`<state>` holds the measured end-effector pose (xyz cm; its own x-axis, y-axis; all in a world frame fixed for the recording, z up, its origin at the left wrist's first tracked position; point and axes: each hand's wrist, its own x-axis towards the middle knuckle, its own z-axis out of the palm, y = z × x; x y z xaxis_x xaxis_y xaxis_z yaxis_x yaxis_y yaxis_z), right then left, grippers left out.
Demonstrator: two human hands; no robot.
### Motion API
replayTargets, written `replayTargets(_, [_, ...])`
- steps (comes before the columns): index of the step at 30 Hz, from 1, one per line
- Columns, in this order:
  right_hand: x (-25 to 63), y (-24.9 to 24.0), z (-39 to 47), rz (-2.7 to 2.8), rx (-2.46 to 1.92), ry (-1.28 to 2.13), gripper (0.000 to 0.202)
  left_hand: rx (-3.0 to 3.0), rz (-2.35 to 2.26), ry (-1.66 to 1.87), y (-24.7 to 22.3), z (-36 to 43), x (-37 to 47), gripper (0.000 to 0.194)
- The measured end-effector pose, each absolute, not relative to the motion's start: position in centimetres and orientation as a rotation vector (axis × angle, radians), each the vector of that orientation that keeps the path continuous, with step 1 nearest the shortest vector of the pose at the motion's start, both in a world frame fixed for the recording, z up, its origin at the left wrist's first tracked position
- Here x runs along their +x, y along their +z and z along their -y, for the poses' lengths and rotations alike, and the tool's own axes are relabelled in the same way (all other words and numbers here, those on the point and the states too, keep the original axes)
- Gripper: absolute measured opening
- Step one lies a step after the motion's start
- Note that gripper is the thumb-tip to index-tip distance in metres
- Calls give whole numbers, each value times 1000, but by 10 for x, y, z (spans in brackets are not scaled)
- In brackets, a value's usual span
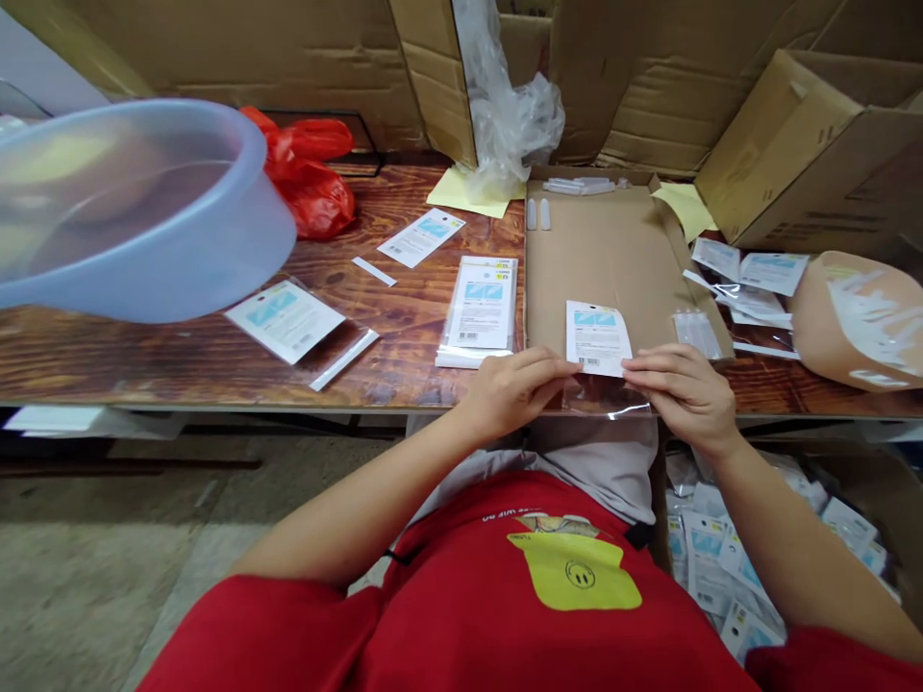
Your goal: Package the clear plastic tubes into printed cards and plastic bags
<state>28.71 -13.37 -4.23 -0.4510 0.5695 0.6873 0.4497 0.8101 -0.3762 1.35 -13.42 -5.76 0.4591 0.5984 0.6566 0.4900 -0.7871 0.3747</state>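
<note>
Left hand (515, 389) and right hand (682, 396) each pinch a lower corner of the card (597, 338), fingers closed on it, clear bag (606, 396) hanging below, card over the near edge of the tray (602, 259), card stack (479, 308) just left of it.

Left grip (513, 389) and right grip (682, 396) pinch, slightly apart (2 bare forearms (361, 490) converging).
</note>
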Motion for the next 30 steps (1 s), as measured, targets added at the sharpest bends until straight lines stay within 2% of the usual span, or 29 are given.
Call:
replayTargets(6, [292, -46, 137, 2081, -768, 207, 31, 2206, -894, 1263, -53, 134, 20, 14])
replayTargets(11, [288, -56, 156, 1807, -1074, 284, 15, 1463, -1018, 1124, -47, 149, 26, 7])
replayTargets(15, [286, -64, 171, 1723, -1025, 633, 17, 1046, -1047, 941, -38, 162, 31, 15])
replayTargets(19, [286, -67, 177, 1640, -994, 773, 11, 895, -1065, 824, -34, 169, 36, 21])
replayTargets(23, [281, -69, 179, 1566, -1016, 811, 10, 712, -1099, 883, -39, 175, 41, 29])
replayTargets(30, [263, -73, 189, 1187, -1106, 952, 8, 557, -1096, 1020, -44, 184, 52, 28])
